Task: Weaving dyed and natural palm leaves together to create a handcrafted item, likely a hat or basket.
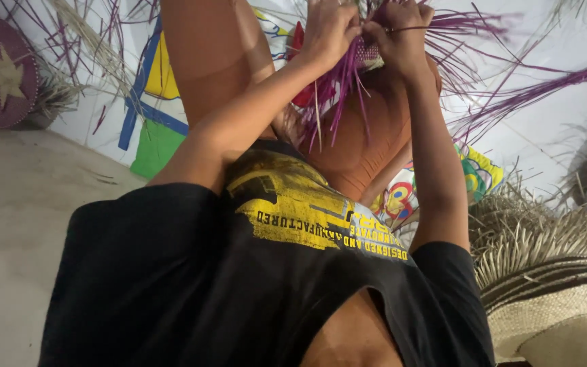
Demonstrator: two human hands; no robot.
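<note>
Head cam looks down the person's own torso, black tee w/ yellow print (293,217), legs drawn up. Both hands meet at frame top on a small woven piece (369,56) resting on the knee. Left hand (327,30) is clenched on a bunch of purple strands (341,88) just beside the weave. Right hand (397,34) pinches a single thin strand running out sideways, fingers closed tight on it. Woven piece sits between and just under both hands, mostly hidden by fingers; only a small pale/purple patch shows.

Progress, judging by what shows: early-to-mid. Only a small woven section is formed; many long loose purple strands fan out away from the hands, unwoven, so most of the weaving looks left to do.

Around: patterned mat (151,102) under the legs. Pile of pale dried straw and a tan woven hat (558,319) well off to the right-hand side. Finished round purple woven disc w/ star (1,71) far off the left-hand side, apart from the hands.
</note>
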